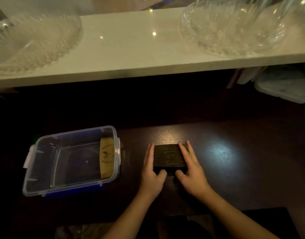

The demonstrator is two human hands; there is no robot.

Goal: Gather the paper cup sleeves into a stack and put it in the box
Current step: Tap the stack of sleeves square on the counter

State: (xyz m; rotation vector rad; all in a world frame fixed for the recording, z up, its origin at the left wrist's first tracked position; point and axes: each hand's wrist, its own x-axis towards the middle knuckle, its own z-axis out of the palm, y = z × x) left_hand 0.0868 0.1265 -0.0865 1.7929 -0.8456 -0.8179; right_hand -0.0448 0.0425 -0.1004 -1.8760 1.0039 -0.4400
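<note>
A dark ribbed stack of paper cup sleeves (pixel 169 155) lies flat on the dark wooden table (pixel 225 152). My left hand (pixel 152 173) presses against its left side and my right hand (pixel 191 171) against its right side, thumbs at the near edge. Both hands clasp the stack between them. To the left stands a clear plastic box (pixel 44 169) with a blue rim and side latches. Inside it, a tan printed sleeve (pixel 106 157) leans against the right wall.
A white counter shelf (pixel 131 54) runs across above the table, carrying a clear glass platter (pixel 32 40) at the left and a clear glass bowl (pixel 234 28) at the right. A pale lidded container (pixel 284 87) sits under the shelf at far right.
</note>
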